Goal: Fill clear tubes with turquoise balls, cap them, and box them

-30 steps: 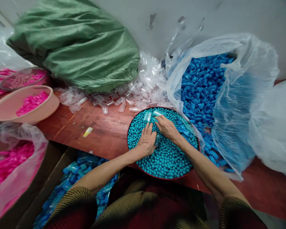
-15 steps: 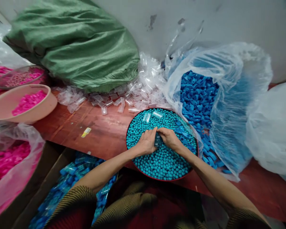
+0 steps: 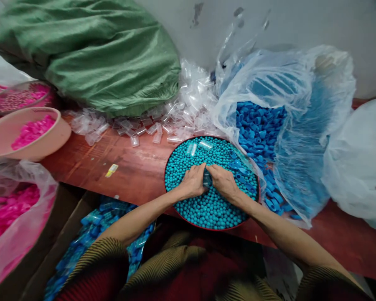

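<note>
Both hands meet over a round tray (image 3: 188,220) full of turquoise beads (image 3: 207,211). My left hand (image 3: 192,182) is closed around the left side of a small clear plastic container (image 3: 207,179), which looks dark blue-green against the beads. From the other side, my right hand (image 3: 223,180) presses curled fingers against the same container's upper end; whether a cap sits under them is hidden. Two clear empty containers (image 3: 206,144) lie on the beads behind my hands. Several blue plastic caps (image 3: 240,169) rest at the tray's right side.
A torn plastic bag (image 3: 307,138) spills blue caps on the right. Clear containers (image 3: 156,133) lie heaped before a green sack (image 3: 113,62). A peach bowl (image 3: 62,130) of pink pieces stands left. Below the table edge, a box holds blue filled containers (image 3: 90,234).
My right hand has turned inward and closed up against the clear container, its fingers now nearer my left hand. The whole view has shifted slightly.
</note>
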The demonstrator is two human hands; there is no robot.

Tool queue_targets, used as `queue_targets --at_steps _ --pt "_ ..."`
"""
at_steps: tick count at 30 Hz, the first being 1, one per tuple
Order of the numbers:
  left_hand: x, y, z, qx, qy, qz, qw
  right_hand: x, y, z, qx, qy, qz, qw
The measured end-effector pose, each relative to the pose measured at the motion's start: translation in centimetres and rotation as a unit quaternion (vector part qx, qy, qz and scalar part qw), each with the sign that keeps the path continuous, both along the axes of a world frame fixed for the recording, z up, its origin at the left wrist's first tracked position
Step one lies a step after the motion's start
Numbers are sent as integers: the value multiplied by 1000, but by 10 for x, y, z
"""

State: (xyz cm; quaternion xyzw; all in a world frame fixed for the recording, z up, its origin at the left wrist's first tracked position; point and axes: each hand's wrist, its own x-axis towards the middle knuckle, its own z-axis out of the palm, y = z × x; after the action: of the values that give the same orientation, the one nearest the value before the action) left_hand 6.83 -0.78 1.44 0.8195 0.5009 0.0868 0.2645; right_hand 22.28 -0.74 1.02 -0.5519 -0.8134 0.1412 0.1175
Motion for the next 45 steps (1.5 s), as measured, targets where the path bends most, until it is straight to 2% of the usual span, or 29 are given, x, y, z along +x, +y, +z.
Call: queue_targets --at_steps 2,5,8,11,13,17,21,25,28,31,34,37,40,43,45 --pt "1 1 4 10 36 -6 999 -1 0 10 6 -88 20 996" --pt "2 1 8 9 69 -19 997 0 8 21 -46 -148 26 988" --pt "3 1 7 -6 63 -19 998 1 14 23 -89 -181 40 979" --pt "3 0 4 -8 56 -11 998 4 19 21 -89 -198 58 974" --pt "4 0 5 3 62 -16 998 4 28 22 -64 -185 35 980" --pt "4 0 8 16 83 -25 996 -1 64 20 57 -136 -27 989" --pt "2 -3 4 31 70 -23 997 -3 94 9 59 -113 9 992" --pt "1 -7 -4 85 64 -17 994 12 80 3 67 -37 15 997" --pt "1 -6 -9 118 54 -50 990 23 56 6 20 31 52 998" --pt "1 -3 -11 107 46 -70 991 20 36 6 -38 98 54 993" --pt "1 0 -8 70 45 -52 995 14 29 1 -49 135 32 989" --pt "0 1 -2 45 42 -36 997 12 33 0 -62 142 29 988" --pt "1 4 2 40 41 -41 998 5 47 12 -25 120 11 992" --pt "2 7 3 21 58 -41 997 -21 67 28 34 56 12 998" --pt "2 8 3 11 62 -44 997 -43 81 33 27 -13 37 999"
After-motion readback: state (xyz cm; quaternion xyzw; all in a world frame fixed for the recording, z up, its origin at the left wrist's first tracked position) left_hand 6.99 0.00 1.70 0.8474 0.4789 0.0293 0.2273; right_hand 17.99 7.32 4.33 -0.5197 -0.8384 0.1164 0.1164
